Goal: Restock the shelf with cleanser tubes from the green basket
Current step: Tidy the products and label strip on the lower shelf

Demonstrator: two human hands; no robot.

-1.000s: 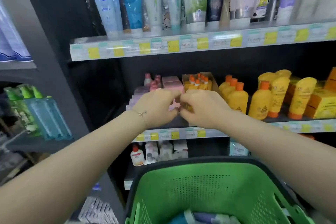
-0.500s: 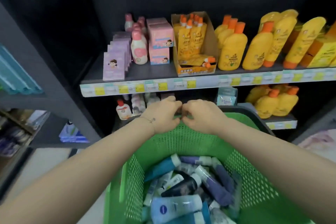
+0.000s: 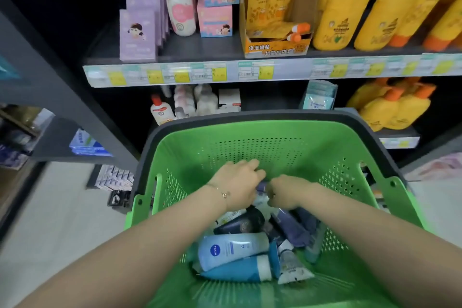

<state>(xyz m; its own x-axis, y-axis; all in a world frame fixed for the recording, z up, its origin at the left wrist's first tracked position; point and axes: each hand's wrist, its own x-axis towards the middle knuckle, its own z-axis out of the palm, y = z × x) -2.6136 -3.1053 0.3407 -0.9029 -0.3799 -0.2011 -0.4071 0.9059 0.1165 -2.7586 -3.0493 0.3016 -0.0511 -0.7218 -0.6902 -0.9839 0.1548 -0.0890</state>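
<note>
Reaching into the green perforated plastic basket (image 3: 250, 142) with its dark grey rim, the left hand (image 3: 237, 182) and the right hand (image 3: 287, 192) have come down from in front of the shelves, where they were a moment ago. They now sit close together on the pile of soft plastic cleanser tubes (image 3: 287, 230). Their fingers curl downward among the tubes; whether they already pinch one, I cannot tell. A light blue tube (image 3: 232, 250) lies nearer the person than both hands. I judge a new pick is starting.
</note>
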